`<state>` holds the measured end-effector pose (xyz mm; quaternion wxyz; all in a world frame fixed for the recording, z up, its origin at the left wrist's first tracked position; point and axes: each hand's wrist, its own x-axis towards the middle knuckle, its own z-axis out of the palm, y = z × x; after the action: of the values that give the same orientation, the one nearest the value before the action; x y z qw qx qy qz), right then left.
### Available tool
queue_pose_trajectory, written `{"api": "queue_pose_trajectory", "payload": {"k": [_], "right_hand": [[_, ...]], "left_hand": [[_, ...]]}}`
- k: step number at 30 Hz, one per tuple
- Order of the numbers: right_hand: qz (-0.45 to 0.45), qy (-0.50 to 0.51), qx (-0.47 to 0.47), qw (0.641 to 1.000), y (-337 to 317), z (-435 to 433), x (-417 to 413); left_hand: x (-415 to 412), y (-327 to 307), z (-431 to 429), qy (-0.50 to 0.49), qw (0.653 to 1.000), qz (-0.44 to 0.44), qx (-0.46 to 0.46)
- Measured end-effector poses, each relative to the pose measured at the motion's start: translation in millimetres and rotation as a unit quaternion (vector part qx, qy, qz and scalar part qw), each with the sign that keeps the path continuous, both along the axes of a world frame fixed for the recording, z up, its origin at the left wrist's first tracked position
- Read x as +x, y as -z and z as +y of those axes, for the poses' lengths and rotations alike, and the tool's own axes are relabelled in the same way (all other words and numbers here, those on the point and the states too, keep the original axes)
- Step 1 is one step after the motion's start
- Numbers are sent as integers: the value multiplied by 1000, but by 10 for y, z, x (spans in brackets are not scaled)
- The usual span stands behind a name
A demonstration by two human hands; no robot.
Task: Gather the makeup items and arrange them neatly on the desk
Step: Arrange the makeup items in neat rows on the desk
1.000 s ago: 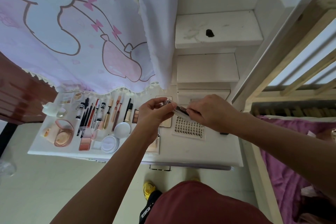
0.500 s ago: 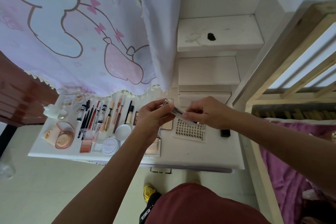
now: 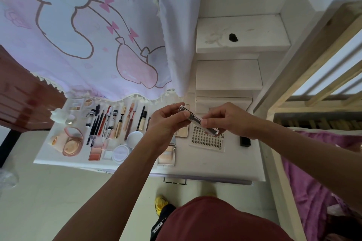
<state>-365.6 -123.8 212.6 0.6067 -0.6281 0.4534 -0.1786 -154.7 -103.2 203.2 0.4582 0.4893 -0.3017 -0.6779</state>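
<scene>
Both hands hold a slim clear case with a dark inside (image 3: 195, 118) above the white desk (image 3: 205, 164). My left hand (image 3: 166, 121) pinches its upper left end and my right hand (image 3: 227, 121) grips its lower right end. Below them lies a false-lash sheet (image 3: 205, 140). Rows of pens, tubes and brushes (image 3: 115, 121) lie on the desk's left half, with a pink round compact (image 3: 71, 142), white round jars (image 3: 125, 146), a blush pan (image 3: 95, 153) and a pale palette (image 3: 167, 155) partly under my left wrist.
A small black block (image 3: 245, 141) sits at the desk's right edge. A cartoon-print curtain (image 3: 88, 35) hangs over the desk's back. White steps (image 3: 235, 35) rise behind, a wooden bed frame (image 3: 313, 64) and purple bedding (image 3: 313, 182) stand to the right.
The case has tilted and stretched out between my hands, its right end now lower over the lash sheet. The black block, hidden by my right hand before, is uncovered.
</scene>
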Motion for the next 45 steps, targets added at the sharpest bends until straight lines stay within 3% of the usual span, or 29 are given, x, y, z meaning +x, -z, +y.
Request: {"api": "queue_pose_trajectory", "payload": {"k": [2, 5, 9, 13, 22, 27, 31, 37, 39, 41, 43, 45], "right_hand": [[16, -3, -24, 1000, 24, 15, 25], [93, 4, -156, 983, 101, 38, 73], [223, 6, -359, 906, 121, 82, 102], [271, -31, -431, 860, 99, 92, 99], [263, -92, -358, 891, -71, 43, 112], [288, -115, -338, 889, -99, 50, 147], [297, -117, -378, 869, -43, 54, 136], [257, -85, -408, 872, 22, 77, 105], [180, -37, -331, 926, 45, 89, 61], [104, 0, -188, 977, 59, 98, 14], [47, 24, -92, 994, 125, 100, -43], [4, 38, -54, 998, 155, 97, -75]], "left_hand": [[2, -12, 4, -6, 1000, -7, -3], [2, -5, 5, -15, 999, -32, -4], [-3, 29, 33, -39, 997, -69, 10], [-28, 48, 81, -60, 994, -90, 17], [-67, 79, 138, -56, 990, -126, 9], [-110, 128, 185, -63, 987, -150, 12], [-118, 131, 183, -75, 989, -130, 19], [-102, 122, 146, -66, 996, -54, 21], [-88, 105, 152, -65, 998, -9, 22], [-71, 93, 151, -64, 998, 24, 17], [-55, 89, 149, -57, 998, 38, 14], [-54, 109, 154, -48, 998, 47, 16]]}}
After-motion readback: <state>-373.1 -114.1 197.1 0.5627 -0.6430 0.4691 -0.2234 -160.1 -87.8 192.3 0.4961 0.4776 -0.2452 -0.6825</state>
